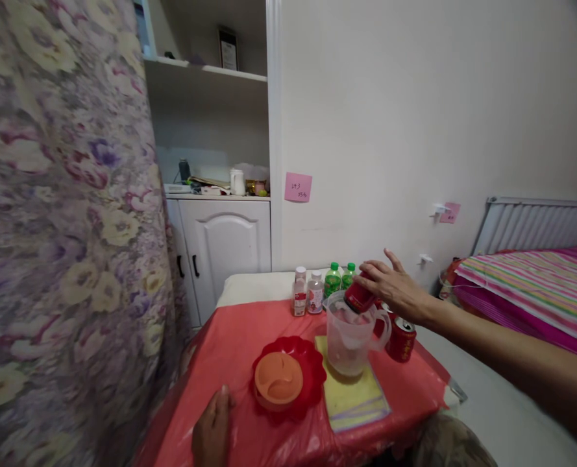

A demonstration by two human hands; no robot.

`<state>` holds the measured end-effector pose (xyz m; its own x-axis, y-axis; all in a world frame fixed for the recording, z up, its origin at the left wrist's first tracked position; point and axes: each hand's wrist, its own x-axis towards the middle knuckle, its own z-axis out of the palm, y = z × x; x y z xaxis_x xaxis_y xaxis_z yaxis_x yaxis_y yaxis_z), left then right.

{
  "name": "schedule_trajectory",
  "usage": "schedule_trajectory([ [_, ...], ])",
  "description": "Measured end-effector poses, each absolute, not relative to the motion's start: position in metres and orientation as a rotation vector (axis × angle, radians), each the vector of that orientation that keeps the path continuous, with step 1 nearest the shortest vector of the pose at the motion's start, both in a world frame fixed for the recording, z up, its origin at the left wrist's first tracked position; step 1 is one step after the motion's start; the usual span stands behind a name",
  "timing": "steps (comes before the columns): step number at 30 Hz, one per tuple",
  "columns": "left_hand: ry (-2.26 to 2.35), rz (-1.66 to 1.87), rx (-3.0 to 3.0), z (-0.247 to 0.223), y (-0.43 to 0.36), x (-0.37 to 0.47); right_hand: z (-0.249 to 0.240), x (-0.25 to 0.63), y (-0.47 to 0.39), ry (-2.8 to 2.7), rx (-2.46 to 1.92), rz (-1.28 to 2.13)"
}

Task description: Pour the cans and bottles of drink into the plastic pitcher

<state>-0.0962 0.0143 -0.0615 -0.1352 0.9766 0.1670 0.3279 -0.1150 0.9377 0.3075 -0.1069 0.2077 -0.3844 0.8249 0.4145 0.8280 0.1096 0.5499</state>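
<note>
My right hand [383, 283] holds a red can [359, 296] tipped over the mouth of a clear plastic pitcher [347, 344]. The pitcher stands on a folded yellow cloth [354, 405], its handle towards the right. Another red can [402, 340] stands upright beside the handle, with part of one more red can behind the handle. My left hand [213, 425] rests at the front of the table, left of a red scalloped dish [312, 373] that bears an orange divided bowl [278, 378]. Its fingers look pressed together, and nothing shows in them.
Two clear bottles [315, 293] and two green-capped bottles [333, 281] stand behind the pitcher on the red-covered table [230, 337]. A floral curtain [74, 227] hangs at left, beside a white cabinet [230, 237]. A bed [551, 279] is at right.
</note>
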Motion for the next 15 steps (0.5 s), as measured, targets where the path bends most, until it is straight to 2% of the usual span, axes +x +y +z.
schedule_trajectory([
  [15, 1.505, 1.293, 1.517, -0.060, 0.012, -0.095, 0.193, 0.321, -0.112, -2.278, -1.731, -1.198],
])
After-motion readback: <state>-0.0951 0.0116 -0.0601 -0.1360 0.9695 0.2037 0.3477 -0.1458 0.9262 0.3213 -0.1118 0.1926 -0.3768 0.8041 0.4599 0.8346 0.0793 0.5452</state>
